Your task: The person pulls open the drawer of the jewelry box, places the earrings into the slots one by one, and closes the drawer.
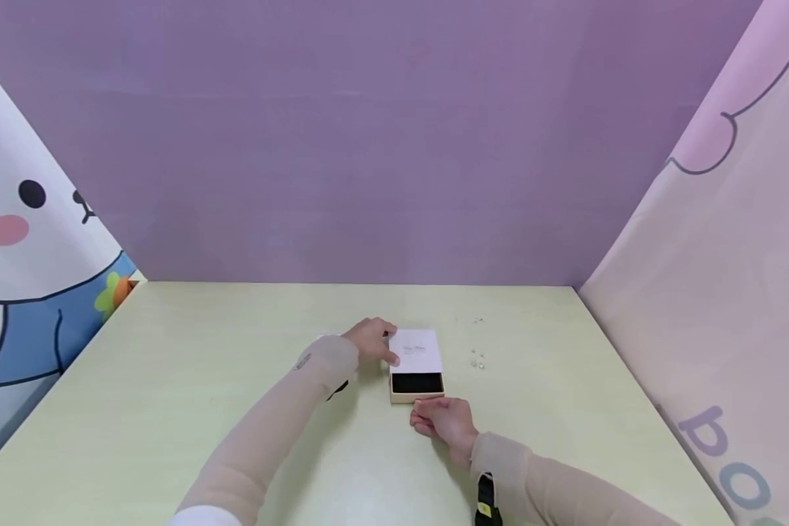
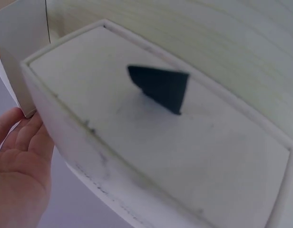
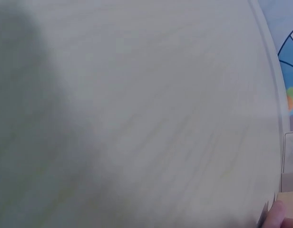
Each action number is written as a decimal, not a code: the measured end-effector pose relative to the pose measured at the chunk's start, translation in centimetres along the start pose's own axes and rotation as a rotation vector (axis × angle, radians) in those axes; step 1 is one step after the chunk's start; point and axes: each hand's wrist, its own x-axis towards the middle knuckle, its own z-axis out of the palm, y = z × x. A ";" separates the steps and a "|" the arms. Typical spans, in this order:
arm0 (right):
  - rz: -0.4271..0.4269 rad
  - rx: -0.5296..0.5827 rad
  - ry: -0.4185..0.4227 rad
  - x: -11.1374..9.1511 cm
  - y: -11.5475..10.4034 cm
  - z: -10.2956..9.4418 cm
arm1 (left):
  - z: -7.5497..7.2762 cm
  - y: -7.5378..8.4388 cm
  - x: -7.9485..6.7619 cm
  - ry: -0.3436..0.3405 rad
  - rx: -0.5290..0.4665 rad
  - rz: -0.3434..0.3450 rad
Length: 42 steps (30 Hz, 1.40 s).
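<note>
A small drawer-style box stands mid-table, its white printed sleeve [image 1: 416, 352] partly slid back from a tan-edged drawer [image 1: 417, 398] with a black inside. My left hand [image 1: 371, 342] grips the sleeve from its left side, thumb near the front and fingers towards the back. At the drawer's front edge, my right hand [image 1: 448, 422] has its fingers curled and pinches there; the exact hold is hidden. In the left wrist view a white tray-like box [image 2: 137, 123] with a black tab [image 2: 161, 88] lies close to my left hand.
Several tiny shiny pieces [image 1: 477, 358] lie right of the box, with a few more [image 1: 478, 321] farther back. A purple panel [image 1: 368, 146] stands along the table's back edge, and printed cloths [image 1: 710, 256] flank both sides.
</note>
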 end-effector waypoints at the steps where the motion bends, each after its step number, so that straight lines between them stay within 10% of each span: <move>1: 0.001 0.000 -0.001 0.0 -0.1 0.0 | 0.0 0.0 0.1 0.000 0.002 0.001; 42: -0.018 -0.016 -0.040 -1.2 0.2 -0.2 | -0.2 -0.2 -0.1 -0.006 -0.025 0.037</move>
